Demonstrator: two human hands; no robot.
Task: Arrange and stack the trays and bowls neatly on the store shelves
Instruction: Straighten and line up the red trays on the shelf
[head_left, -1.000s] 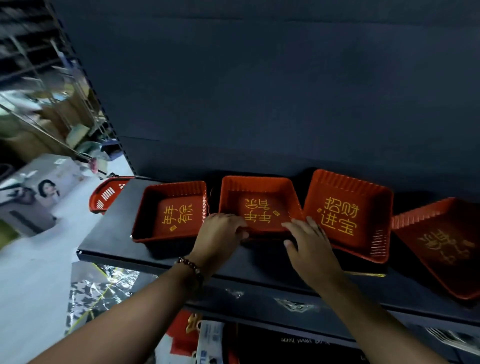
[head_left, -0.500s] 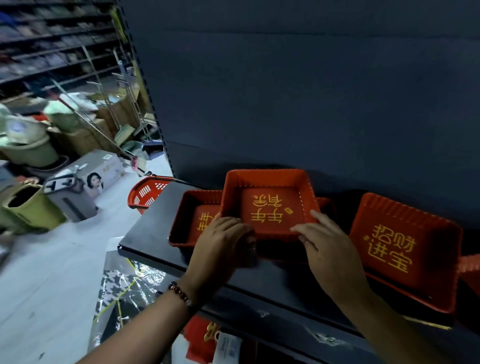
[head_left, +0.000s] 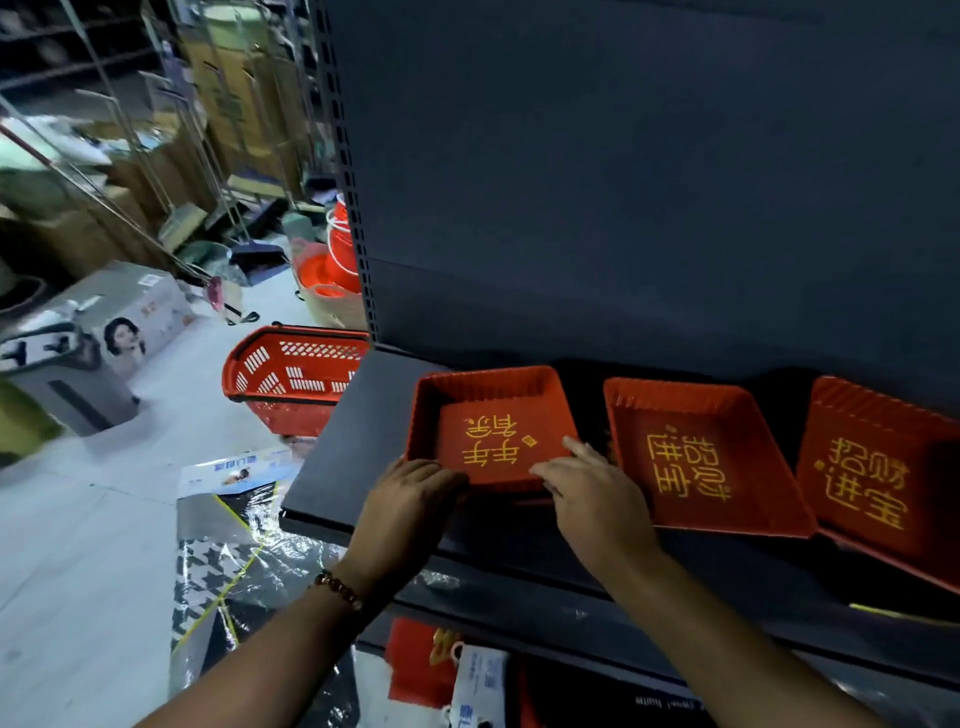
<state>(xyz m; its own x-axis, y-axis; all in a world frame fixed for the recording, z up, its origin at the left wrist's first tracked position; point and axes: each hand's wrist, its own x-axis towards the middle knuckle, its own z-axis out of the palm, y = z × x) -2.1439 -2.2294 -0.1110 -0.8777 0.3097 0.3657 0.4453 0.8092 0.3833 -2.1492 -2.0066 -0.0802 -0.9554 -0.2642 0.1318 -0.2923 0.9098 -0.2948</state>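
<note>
Fingers of your left hand (head_left: 410, 499) curl over the near left corner of the stack (head_left: 493, 431), gripping its rim; your right hand (head_left: 592, 493) lies flatter, fingers fairly straight, tips resting on the near right corner and floor of the top tray. That stack sits at the left end of the shelf (head_left: 337, 457), straight ahead of both hands, its near edge touching them, its sides running roughly square to the shelf front. A sliver of a lower tray shows under the near edge, so the nesting looks slightly off; judge it as needing a push away from you. Just beside it on the right lies a second tray (head_left: 701, 457), then a third (head_left: 878, 467), overlapping it. Your right hand is nearer those. A basket (head_left: 291, 374) stands on the floor beyond the shelf end.
</note>
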